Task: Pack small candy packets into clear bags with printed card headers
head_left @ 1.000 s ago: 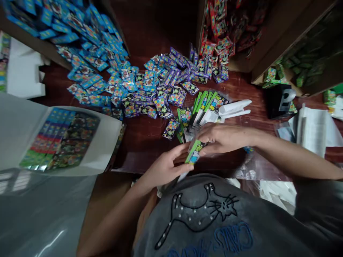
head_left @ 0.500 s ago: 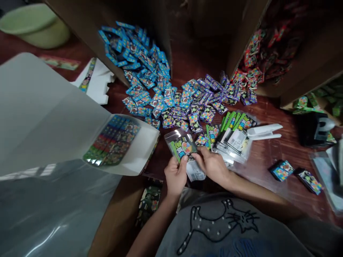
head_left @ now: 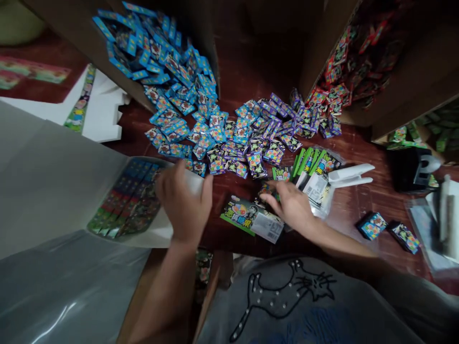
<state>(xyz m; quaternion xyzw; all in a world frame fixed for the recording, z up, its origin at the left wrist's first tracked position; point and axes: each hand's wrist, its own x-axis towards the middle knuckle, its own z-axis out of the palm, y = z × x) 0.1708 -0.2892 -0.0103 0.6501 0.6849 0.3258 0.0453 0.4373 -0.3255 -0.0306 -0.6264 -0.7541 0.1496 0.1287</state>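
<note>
From my end of the feed, the bag (head_left: 249,217) lies flat on the dark red counter (head_left: 358,148), near the middle and close to the person's body. It is mostly black, with a bright green strip along its near left edge, chunky blue and white lettering beside that, and a round, orange-toned picture at its far left. A pale label with a barcode covers its right part.

I see the right hand (head_left: 292,205) just beyond the bag's right part, thumb and forefinger a little apart at a small packet (head_left: 264,189); I can't tell whether they grip it. The left hand (head_left: 184,203) is wide, its fingers blurred, and looks to be holding nothing. It sits over the right side of the white box (head_left: 161,236), where rows of packets show blue, purple, red and green bands.

Far right of the bag, I have more bags (head_left: 313,169) fanned out, green edges showing. Beyond, blue packets (head_left: 175,114) and purple packets (head_left: 272,124) lie heaped together.
</note>
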